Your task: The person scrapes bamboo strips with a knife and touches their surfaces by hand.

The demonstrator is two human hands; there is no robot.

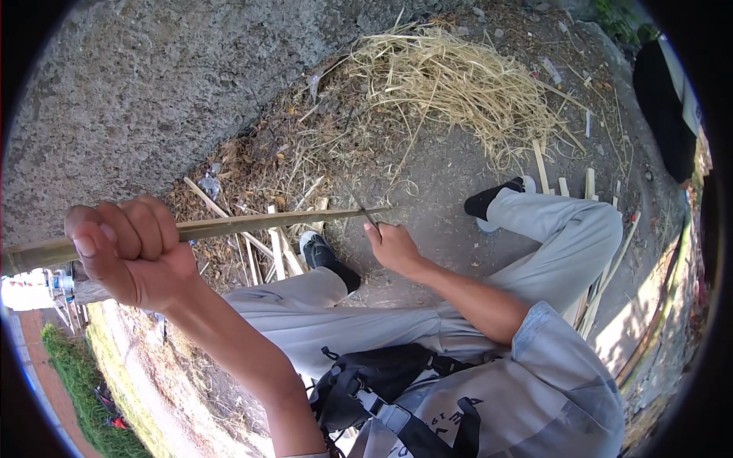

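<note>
The wooden strip runs from the left edge to the centre of the frame, with the left hand clamped around it. The right hand is closed on a knife crossing the strip's inner end. The shavings at upper right suggest considerable cutting is done; this strip appears unfinished, remaining work indeterminate. The frame cuts off the outer end; fingers conceal the knife's handle; blade contact is unclear.

Dark lettering marks the grey short-sleeved shirt, worn with pale trousers, black buckled straps and dark shoes.
</note>
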